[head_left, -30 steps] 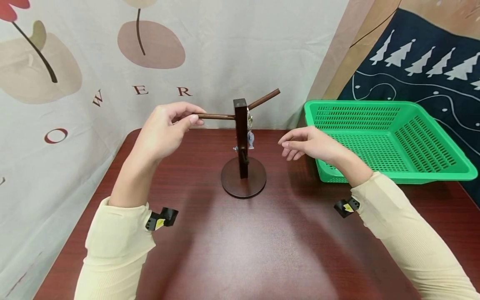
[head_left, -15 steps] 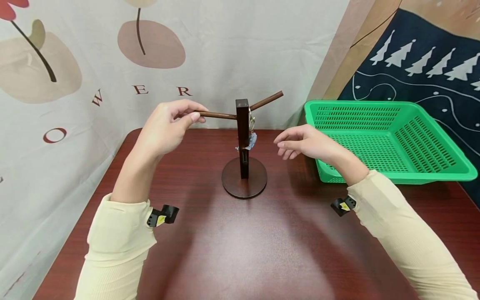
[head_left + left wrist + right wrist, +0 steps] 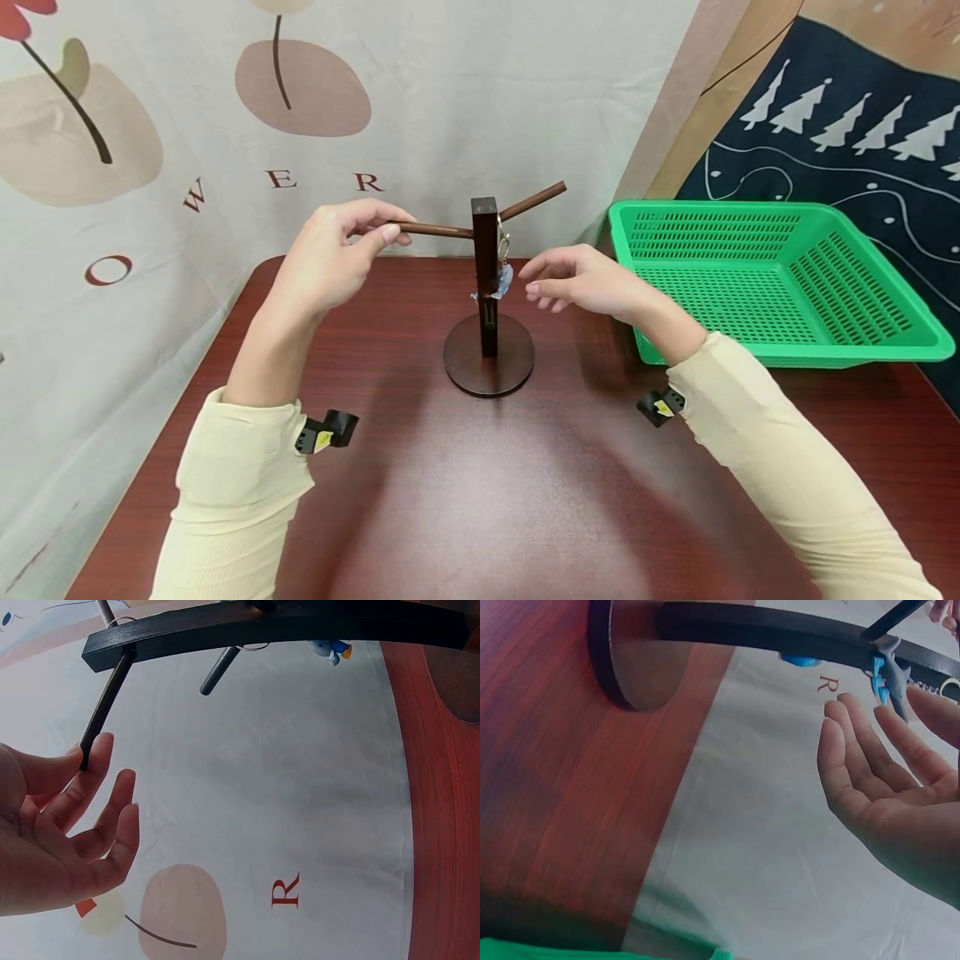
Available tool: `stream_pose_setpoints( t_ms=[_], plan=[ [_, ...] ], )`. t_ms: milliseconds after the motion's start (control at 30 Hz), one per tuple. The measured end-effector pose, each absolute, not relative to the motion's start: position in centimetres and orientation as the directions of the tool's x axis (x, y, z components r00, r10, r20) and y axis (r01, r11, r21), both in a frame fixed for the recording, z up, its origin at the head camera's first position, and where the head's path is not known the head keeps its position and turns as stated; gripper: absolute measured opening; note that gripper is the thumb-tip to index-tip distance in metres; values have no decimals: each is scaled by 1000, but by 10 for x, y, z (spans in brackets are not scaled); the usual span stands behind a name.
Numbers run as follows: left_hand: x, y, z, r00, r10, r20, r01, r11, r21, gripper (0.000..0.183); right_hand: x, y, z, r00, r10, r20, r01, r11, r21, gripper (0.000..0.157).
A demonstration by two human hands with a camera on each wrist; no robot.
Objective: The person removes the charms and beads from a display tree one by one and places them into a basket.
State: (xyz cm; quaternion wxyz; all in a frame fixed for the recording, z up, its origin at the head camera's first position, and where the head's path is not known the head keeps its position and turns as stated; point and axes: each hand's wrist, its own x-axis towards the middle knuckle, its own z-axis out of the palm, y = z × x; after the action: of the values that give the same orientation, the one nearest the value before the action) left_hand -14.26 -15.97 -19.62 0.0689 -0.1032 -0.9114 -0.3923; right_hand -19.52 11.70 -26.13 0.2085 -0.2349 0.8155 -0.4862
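Pinching the brown wooden peg (image 3: 438, 230) left of centre, left hand (image 3: 328, 260) is set; relaxed, empty right hand (image 3: 587, 280) just slid closer to the blue-grey dolphin charm (image 3: 505, 282), probably reachable.

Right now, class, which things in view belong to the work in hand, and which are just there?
Seems part of the work:
- left hand, pinching a peg
- dark stand, bearing that peg
- right hand, near the blue charm hanging at the stand

Seems just there:
- green basket, held by neither hand
- printed cloth behind
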Motion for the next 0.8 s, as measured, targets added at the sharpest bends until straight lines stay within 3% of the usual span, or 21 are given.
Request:
stream_pose_setpoints(
  t_ms=[567, 800],
  plan=[
    [-142, -160, -195, -970, 132, 204, 238, 675, 699, 20, -196, 99, -260, -813, -574, -100, -176, 405, -897, 44],
    [-142, -159, -195, -972, 128, 197, 231, 671, 704, 20, -197, 95, -261, -806, -583, -100, -185, 408, -894, 40]
  ],
)
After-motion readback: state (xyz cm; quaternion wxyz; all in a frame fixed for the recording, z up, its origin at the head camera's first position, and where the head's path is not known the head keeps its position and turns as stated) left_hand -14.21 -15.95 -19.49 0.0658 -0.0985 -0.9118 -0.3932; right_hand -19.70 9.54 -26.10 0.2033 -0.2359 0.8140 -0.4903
